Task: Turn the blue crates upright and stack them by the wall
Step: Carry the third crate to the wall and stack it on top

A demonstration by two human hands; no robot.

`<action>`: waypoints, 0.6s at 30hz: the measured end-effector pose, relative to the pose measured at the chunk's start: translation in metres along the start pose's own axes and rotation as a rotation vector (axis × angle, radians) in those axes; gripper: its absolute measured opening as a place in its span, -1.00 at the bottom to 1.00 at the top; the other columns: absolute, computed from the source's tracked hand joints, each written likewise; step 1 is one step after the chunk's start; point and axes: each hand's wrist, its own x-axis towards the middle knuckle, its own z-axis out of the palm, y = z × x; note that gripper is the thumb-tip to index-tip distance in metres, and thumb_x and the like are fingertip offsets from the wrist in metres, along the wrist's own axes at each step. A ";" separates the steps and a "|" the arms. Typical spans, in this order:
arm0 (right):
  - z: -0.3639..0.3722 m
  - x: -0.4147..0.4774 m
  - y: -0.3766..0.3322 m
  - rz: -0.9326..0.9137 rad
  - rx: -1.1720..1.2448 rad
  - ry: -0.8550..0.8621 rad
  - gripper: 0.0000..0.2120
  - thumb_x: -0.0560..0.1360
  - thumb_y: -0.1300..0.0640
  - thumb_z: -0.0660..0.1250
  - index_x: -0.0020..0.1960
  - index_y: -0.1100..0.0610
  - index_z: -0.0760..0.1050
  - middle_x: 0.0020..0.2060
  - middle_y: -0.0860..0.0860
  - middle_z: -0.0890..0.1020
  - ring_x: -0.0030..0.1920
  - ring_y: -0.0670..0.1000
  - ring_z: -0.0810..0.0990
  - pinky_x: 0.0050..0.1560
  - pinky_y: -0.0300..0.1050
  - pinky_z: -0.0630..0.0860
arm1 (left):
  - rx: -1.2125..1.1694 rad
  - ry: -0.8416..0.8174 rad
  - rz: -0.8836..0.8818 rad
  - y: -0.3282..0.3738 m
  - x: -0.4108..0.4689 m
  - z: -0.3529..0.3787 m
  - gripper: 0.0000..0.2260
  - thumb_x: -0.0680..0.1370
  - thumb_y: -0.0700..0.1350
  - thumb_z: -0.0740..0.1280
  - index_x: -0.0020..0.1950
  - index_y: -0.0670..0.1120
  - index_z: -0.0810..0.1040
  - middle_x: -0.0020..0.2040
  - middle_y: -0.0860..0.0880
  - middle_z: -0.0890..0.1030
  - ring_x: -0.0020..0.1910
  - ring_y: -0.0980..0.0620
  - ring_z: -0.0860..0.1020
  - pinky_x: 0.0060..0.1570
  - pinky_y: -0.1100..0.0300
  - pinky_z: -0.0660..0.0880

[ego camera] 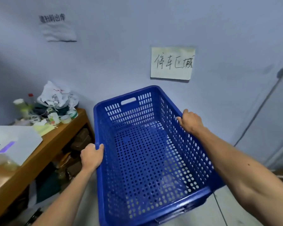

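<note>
The left hand (91, 156) grips the left rim of the blue crate (147, 154), and the right hand (190, 122) grips the right rim. The crate is open side up, held between both hands, with its far end near the wall (121, 46). A paper sign (172, 62) hangs on the wall above it, and a messy table (59, 136) stands to the left.

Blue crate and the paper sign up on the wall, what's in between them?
Only bare wall. The head view shows nothing else between the far end of the blue crate and the paper sign above it.
</note>
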 end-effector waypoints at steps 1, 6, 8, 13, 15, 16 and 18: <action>0.006 0.011 -0.010 -0.028 0.008 -0.005 -0.63 0.63 -0.09 0.14 0.12 0.24 0.36 -0.14 0.15 0.60 -0.18 0.18 0.58 -0.13 0.12 0.57 | -0.014 0.024 -0.015 -0.005 0.003 -0.002 -0.62 0.57 0.10 0.27 -0.30 -0.16 0.48 -0.32 -0.12 0.58 -0.26 -0.15 0.57 -0.23 0.04 0.46; 0.028 0.062 -0.065 -0.060 0.047 -0.056 -0.67 0.62 -0.13 0.17 0.12 0.15 0.35 -0.19 0.09 0.55 -0.20 0.11 0.54 -0.12 0.07 0.56 | -0.049 0.102 -0.109 -0.028 0.030 -0.006 -0.59 0.61 0.05 0.23 -0.35 -0.15 0.43 -0.39 -0.07 0.51 -0.39 0.00 0.48 -0.40 0.11 0.28; 0.036 0.082 -0.086 -0.026 0.065 -0.088 -0.67 0.61 -0.14 0.19 0.10 0.14 0.39 -0.19 0.06 0.55 -0.19 0.08 0.54 -0.15 0.00 0.53 | -0.056 0.094 -0.136 -0.039 0.046 -0.002 -0.61 0.62 0.09 0.22 -0.27 -0.16 0.49 -0.32 -0.08 0.56 -0.34 -0.02 0.53 -0.35 0.11 0.35; 0.066 0.123 -0.124 0.068 0.055 -0.186 -0.73 0.60 -0.07 0.20 0.11 0.11 0.48 -0.16 0.06 0.59 -0.17 0.08 0.56 -0.20 -0.08 0.48 | -0.053 0.100 -0.164 -0.060 0.075 0.014 -0.62 0.63 0.08 0.19 -0.26 -0.15 0.44 -0.32 -0.07 0.52 -0.33 -0.03 0.52 -0.34 0.11 0.39; 0.079 0.138 -0.135 0.101 0.055 -0.212 -0.78 0.57 0.01 0.19 0.12 0.09 0.50 -0.15 0.05 0.59 -0.17 0.08 0.57 -0.21 -0.09 0.49 | -0.083 0.112 -0.187 -0.066 0.087 0.022 -0.63 0.63 0.06 0.20 -0.26 -0.17 0.42 -0.34 -0.07 0.50 -0.36 -0.04 0.51 -0.38 0.11 0.39; 0.085 0.145 -0.140 0.115 0.063 -0.224 -0.78 0.56 0.05 0.18 0.14 0.08 0.50 -0.14 0.05 0.60 -0.16 0.08 0.57 -0.20 -0.09 0.50 | -0.115 0.115 -0.212 -0.068 0.092 0.027 -0.64 0.62 0.05 0.22 -0.26 -0.17 0.44 -0.34 -0.08 0.52 -0.37 -0.05 0.52 -0.40 0.11 0.42; 0.095 0.157 -0.150 0.126 0.089 -0.256 -0.75 0.54 0.13 0.18 0.17 0.07 0.50 -0.08 0.06 0.61 -0.13 0.08 0.57 -0.13 -0.08 0.54 | -0.147 0.116 -0.260 -0.074 0.103 0.037 -0.65 0.61 0.07 0.23 -0.25 -0.15 0.46 -0.33 -0.08 0.55 -0.37 -0.04 0.55 -0.33 0.06 0.54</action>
